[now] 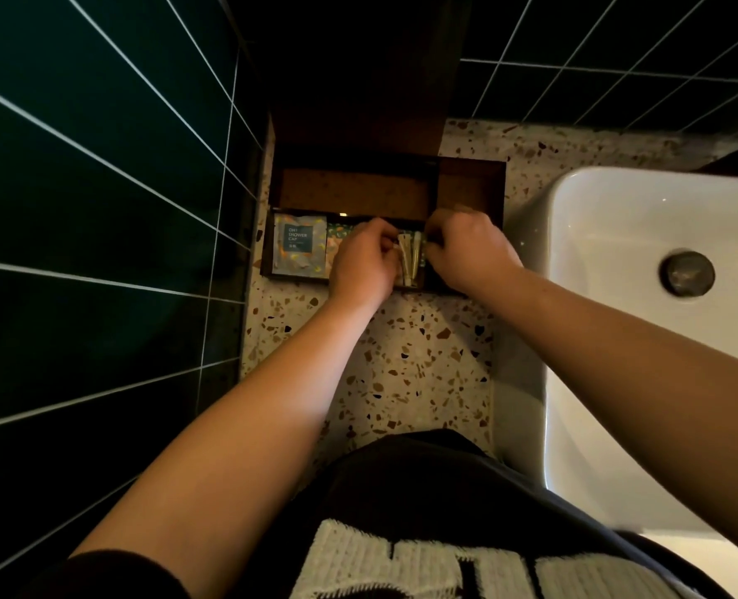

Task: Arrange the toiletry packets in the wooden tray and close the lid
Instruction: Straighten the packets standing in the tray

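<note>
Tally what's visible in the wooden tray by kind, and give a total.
Shower cap packet, lying flat at the tray's left end: 1
Green patterned packet, mostly hidden by the left hand: 1
Slim beige packets bunched between both hands: count unclear, at least 2
Total: at least 4

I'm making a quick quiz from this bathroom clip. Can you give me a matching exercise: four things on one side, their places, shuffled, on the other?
Things:
1. silvery shower cap packet
2. slim beige tube packets
3. white ceramic sink
4. brown wooden lid

Places:
A. far right of the speckled counter
B. left end of the dark wooden tray
C. open, behind the tray
D. between left hand and right hand

Pairs: 1-B, 2-D, 3-A, 4-C
</note>
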A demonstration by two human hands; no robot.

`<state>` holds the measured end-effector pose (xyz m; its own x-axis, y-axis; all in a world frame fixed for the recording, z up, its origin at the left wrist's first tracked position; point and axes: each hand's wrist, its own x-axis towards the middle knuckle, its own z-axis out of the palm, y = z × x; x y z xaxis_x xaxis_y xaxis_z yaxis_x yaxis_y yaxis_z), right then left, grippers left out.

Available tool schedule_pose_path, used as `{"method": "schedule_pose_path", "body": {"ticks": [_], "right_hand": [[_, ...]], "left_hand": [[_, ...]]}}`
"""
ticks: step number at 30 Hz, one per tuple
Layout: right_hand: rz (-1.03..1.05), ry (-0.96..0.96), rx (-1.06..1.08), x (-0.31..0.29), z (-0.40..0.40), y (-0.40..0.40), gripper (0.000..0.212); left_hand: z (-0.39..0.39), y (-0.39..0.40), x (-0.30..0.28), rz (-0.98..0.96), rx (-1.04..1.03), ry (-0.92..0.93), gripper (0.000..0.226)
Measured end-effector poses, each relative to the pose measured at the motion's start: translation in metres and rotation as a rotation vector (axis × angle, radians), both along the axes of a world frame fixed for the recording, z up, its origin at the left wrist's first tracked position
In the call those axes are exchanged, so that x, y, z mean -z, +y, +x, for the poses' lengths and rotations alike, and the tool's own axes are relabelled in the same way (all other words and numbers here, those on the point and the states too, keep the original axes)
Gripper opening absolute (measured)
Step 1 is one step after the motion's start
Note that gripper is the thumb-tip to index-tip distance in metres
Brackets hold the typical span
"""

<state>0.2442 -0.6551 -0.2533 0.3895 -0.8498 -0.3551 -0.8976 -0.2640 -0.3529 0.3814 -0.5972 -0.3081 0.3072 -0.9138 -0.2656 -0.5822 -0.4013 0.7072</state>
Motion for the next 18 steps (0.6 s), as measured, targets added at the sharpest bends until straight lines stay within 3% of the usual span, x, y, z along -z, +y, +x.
{"method": "schedule_pose_path", "body": {"ticks": [5,12,18], "right_hand": [[0.043,-0.219,0.169,-0.026,-0.023,0.018,0.026],[0.147,-0.444,0.418,-0.071,-0.083,0.07,0.019],[0.198,-0.581,0.627,-0.086,-0.153,0.118,0.013]], "left_hand": [[0.0,0.019,-0.018,-0.111,-0.016,-0.017,0.016],[-0.032,0.052,-0.065,-0.079,0.076,0.381,0.01],[-0.084,0.079,-0.092,-0.024,0.23,0.487,0.011]]}}
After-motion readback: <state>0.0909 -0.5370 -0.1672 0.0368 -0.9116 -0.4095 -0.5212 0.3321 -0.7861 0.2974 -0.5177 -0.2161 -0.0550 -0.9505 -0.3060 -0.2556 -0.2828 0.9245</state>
